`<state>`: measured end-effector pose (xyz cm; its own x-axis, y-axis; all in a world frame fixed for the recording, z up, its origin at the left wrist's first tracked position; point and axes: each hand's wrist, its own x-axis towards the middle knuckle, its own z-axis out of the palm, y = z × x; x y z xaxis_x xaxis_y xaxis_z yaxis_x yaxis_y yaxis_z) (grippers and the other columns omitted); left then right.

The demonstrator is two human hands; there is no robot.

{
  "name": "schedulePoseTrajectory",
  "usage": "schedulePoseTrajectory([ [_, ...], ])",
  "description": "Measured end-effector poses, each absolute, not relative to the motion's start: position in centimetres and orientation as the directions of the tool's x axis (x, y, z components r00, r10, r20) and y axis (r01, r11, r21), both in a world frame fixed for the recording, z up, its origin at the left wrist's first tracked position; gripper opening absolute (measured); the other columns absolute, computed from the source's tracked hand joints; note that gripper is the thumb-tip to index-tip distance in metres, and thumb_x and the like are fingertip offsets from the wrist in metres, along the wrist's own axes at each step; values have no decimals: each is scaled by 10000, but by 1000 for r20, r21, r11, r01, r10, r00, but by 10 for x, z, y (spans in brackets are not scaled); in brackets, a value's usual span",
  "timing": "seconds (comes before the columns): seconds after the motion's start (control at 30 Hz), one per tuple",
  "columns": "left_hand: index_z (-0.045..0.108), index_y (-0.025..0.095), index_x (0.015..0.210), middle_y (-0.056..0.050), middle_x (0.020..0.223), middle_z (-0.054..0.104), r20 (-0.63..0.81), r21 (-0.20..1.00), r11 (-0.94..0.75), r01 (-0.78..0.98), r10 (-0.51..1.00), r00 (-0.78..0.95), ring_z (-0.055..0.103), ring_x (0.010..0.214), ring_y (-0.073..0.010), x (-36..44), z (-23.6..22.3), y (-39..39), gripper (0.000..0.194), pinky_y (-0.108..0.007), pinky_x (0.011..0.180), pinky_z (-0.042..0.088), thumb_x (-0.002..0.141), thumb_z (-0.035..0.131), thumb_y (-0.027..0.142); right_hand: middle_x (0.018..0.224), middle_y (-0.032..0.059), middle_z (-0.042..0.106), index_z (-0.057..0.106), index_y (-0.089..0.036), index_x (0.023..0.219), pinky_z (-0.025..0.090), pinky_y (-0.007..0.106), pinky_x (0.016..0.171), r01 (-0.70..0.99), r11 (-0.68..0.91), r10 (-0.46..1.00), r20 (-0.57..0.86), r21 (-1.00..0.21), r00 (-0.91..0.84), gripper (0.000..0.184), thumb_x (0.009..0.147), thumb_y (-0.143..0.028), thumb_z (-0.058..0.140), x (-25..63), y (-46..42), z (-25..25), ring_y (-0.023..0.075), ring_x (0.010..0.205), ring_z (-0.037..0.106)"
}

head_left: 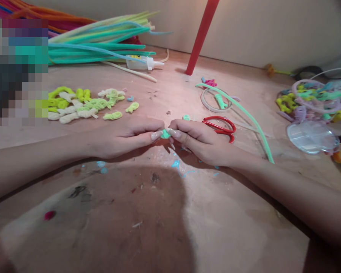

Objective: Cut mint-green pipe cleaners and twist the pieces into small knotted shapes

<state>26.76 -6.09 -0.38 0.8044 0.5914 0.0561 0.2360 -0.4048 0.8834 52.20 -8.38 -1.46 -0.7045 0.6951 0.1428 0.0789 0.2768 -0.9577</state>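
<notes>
We have a small green piece (pixel 166 133) right between the two grips, touching the fingertips on both sides. Our left grip (pixel 127 137) pinches it with its fingers curled in, and our right grip (pixel 200 141) pinches it from the opposite side. Both forearms slant inward from the sides, so our hands nearly meet low over the table (pixel 230 220); we cannot tell whether they rest on it.

Just beyond the right grip lies a green bit (pixel 186 117). The red handles of the scissors (pixel 221 125) show close behind our right hand, which hides the rest, limiting room there. Past them lie a clear ring (pixel 206 106) and a long green stem (pixel 251 115); well to the right sits a clear dish (pixel 312 136). Beyond the left grip we see a pile of yellow and cream twists (pixel 74 104), with a glue bottle (pixel 138 63) farther off. Toward us, a broad stretch of table runs from both grips, marked by blue smears (pixel 175 163).
</notes>
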Motion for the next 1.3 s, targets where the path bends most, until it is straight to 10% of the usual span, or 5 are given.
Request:
schedulePoseTrajectory([
  [0.67, 582, 211, 845, -10, 778, 584, 62, 868, -438, 235, 564, 824, 517, 739, -179, 270, -3, -59, 361, -294, 666, 415, 1127, 574, 436, 824, -6, 598, 562, -213, 867, 427, 289, 748, 176, 384, 752, 196, -906, -630, 518, 1181, -623, 531, 516, -90, -13, 148, 793, 544],
  [1.07, 535, 212, 776, 16, 683, 479, 50, 973, -211, 97, 600, 799, 420, 599, -147, 273, -9, -57, 387, -303, 581, 373, 1118, 569, 391, 800, -8, 444, 630, -252, 969, 402, 307, 610, -66, 285, 936, 293, -956, -195, 540, 1140, -742, 479, 515, -70, -34, 168, 693, 454],
  [1.3, 515, 217, 694, 28, 610, 417, 11, 994, -93, 57, 609, 793, 347, 533, -127, 275, -10, -55, 493, -293, 512, 327, 1041, 690, 520, 808, -19, 509, 612, -222, 923, 371, 294, 629, 108, 290, 894, 229, -951, -384, 524, 1105, -714, 602, 514, -77, -28, 151, 724, 463],
])
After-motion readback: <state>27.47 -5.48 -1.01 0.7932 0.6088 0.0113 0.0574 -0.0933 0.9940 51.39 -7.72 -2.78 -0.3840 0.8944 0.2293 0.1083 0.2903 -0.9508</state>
